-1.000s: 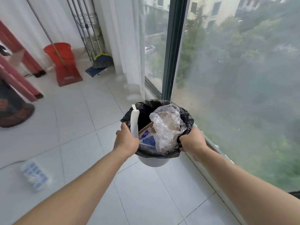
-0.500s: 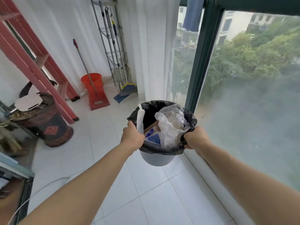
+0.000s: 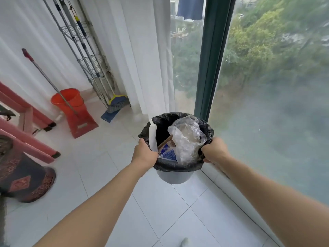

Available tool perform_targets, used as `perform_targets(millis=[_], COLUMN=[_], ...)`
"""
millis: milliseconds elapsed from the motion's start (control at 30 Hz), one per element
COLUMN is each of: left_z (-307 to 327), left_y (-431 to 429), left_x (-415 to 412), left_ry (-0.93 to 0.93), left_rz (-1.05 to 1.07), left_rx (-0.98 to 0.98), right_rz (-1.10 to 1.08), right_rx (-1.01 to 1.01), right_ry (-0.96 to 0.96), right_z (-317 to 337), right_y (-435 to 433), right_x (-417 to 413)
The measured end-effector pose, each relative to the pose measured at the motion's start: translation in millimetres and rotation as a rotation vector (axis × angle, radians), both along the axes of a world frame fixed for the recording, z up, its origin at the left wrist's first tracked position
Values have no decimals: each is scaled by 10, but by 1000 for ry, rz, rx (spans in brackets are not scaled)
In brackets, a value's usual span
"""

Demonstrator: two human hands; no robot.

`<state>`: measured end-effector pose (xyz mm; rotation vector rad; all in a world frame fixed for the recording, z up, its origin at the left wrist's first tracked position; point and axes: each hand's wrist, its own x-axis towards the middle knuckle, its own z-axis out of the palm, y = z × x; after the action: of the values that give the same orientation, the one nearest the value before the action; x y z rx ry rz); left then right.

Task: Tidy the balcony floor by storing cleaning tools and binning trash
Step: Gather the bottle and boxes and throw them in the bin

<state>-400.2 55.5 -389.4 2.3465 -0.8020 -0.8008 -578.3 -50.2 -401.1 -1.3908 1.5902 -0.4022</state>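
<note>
I hold a small grey trash bin lined with a black bag above the floor, by the window. My left hand grips its left rim, and my right hand grips the right rim. Inside lie a crumpled clear plastic bag, blue-printed packaging and a white strip that sticks up at the left edge. Far off, a red dustpan with a long handle leans in front of a red bucket. A blue and yellow broom stands against a wire rack.
A wire rack with pole handles stands in the far corner beside white curtains. A pink ladder and a dark patterned stool are at the left. The window's dark green frame and low sill run along the right.
The view has risen and closed in on the far corner while both hands kept their grip on the bin. The bin stays lifted in front of me.
</note>
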Motion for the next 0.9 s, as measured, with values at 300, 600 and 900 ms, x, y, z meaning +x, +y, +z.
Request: perform_targets(millis=[300,600,900], left_z=[-603,-1650,-3458], left_y=[-961,-1786,-2252], left_x=[623,1163,1260], left_ry=[135,317,450], left_rz=[-163,-407,-404], left_rx=[54,235,392], right_rz=[-163,-476,-610], right_rx=[-1,97,178], right_ry=[55,152,143], right_z=[-531,-1580,-3298], right_y=[-625,-809,-862], right_x=[367,672,720])
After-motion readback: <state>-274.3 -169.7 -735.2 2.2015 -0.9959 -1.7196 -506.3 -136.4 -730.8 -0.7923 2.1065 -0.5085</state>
